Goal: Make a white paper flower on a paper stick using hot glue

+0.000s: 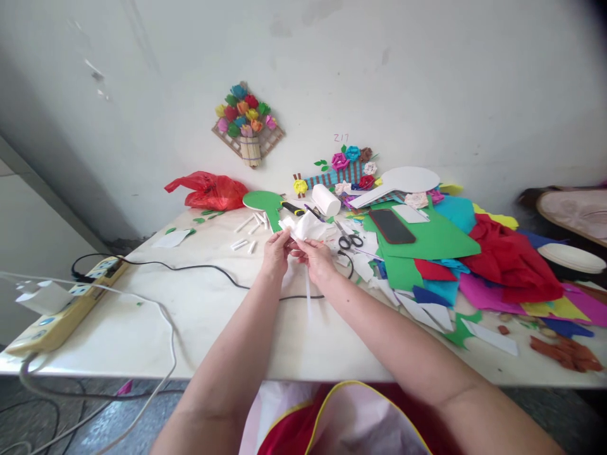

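Both my hands meet over the middle of the white table [227, 316], pinching a crumpled piece of white tissue paper [306, 227]. My left hand [276, 251] grips its left edge with closed fingers. My right hand [317, 258] pinches it from the right, and a thin white stick [308, 297] hangs down below the hands. A roll of white tissue [326, 200], a yellow-black cutter [293, 208] and black-handled scissors [349, 240] lie just beyond the hands.
A dark phone [391, 225] rests on green paper [436, 237] amid a heap of coloured sheets at right. A red plastic bag [211, 191], a power strip [61, 309] with cables at left, and paper-flower crafts [247, 123] against the wall.
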Demonstrator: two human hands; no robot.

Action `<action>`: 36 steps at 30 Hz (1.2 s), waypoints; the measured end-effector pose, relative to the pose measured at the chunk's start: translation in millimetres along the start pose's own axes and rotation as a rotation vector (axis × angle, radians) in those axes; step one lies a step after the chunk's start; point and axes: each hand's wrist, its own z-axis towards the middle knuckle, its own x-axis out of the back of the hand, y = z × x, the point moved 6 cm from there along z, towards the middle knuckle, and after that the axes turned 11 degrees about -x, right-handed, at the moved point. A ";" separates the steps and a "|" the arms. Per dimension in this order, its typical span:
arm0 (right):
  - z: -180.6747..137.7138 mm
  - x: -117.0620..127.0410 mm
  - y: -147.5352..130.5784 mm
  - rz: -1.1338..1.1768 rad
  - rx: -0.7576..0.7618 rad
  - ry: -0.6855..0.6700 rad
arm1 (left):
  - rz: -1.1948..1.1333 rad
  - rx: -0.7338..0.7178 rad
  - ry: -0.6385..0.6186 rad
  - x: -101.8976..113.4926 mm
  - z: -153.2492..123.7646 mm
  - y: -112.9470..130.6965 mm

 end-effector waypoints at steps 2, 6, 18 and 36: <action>0.5 3.1 0.5 -0.025 -0.003 0.043 | -0.007 -0.018 0.002 0.9 0.9 -0.1; 1.1 6.5 0.2 -0.045 0.013 0.089 | -0.008 0.009 -0.048 -3.4 -1.6 -4.1; 7.5 25.9 -60.7 -1.136 0.268 0.381 | 0.055 0.023 0.071 12.0 5.7 -5.5; 26.0 94.6 -96.1 -1.985 0.075 0.701 | 0.107 0.110 0.071 28.8 13.9 -15.0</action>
